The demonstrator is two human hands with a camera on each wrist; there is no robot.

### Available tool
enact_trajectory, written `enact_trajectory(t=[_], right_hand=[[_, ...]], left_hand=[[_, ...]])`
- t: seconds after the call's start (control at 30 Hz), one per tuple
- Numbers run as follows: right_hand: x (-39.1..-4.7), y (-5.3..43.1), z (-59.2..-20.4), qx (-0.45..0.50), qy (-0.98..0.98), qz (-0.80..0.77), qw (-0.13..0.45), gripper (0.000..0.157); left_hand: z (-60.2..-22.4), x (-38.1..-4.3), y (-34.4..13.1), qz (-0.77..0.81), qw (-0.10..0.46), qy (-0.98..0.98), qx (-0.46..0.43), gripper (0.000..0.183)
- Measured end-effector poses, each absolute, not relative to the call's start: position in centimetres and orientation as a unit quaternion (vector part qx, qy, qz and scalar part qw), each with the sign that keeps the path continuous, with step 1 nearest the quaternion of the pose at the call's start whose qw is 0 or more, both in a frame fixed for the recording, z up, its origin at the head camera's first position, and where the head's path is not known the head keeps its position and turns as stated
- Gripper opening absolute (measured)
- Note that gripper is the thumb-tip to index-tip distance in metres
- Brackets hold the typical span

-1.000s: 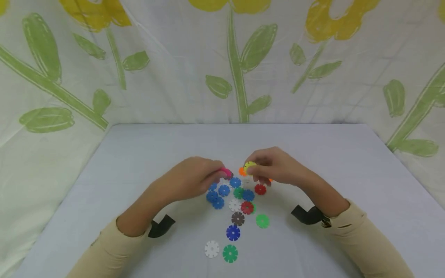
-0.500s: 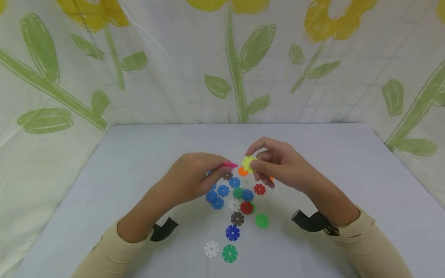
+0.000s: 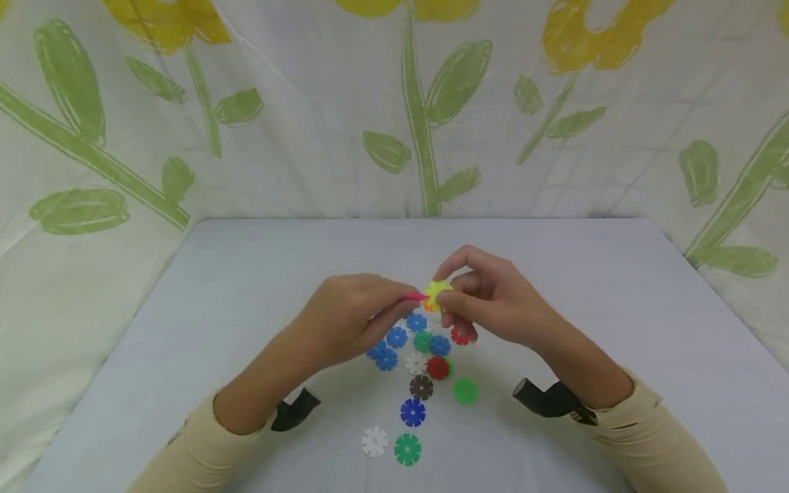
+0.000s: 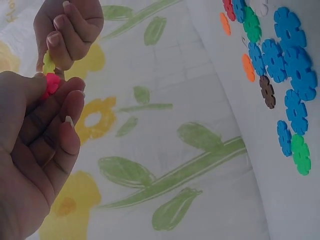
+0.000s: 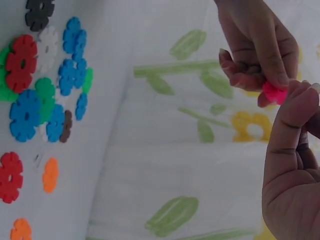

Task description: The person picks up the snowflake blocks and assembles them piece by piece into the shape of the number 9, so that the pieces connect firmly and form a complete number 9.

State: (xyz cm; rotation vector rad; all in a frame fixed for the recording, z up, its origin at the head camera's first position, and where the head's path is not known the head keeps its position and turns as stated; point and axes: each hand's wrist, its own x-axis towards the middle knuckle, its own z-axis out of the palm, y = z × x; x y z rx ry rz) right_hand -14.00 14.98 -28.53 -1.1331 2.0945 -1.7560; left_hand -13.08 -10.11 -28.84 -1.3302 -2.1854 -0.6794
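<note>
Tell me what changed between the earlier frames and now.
The left hand brought the pink disc rightward; the right hand eased the yellow disc slightly left. Their edges now appear to meet; whether they interlock can't be told. Nothing was newly gripped or released. The visible loose discs on the table stayed put.

discs (image 3: 439,363) blkg tbl (image 3: 277,253) ctr, rm outside forearms (image 3: 265,375)

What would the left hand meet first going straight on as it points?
Probably the yellow disc held by the right hand; whether the pink disc in the left hand touches it is unclear.
</note>
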Motion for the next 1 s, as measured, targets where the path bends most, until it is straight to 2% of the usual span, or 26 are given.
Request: enact_trajectory(t=[0.17,0.33,0.63,1.0], right_hand=[[-13.9,14.8,-28.7,-0.389,0.689,-0.605,0.088,0.018],[-13.6,14.6,-28.8,-0.410,0.678,-0.607,0.066,0.017],[-12.5,14.1,-28.5,-0.417,0.670,-0.613,0.027,0.014],[-12.0,13.6,-28.8,-0.378,0.686,-0.621,0.017,0.013]], left_hand=[[-29.0,-12.9,-10.0,-0.241,0.271,-0.794,-0.489,0.019],[-29.1,-12.3,-9.7,-0.235,0.291,-0.794,-0.480,0.024],[-29.1,-11.5,-9.3,-0.229,0.340,-0.784,-0.467,0.022],[-29.4,-11.0,-9.0,-0.223,0.332,-0.799,-0.448,0.025]])
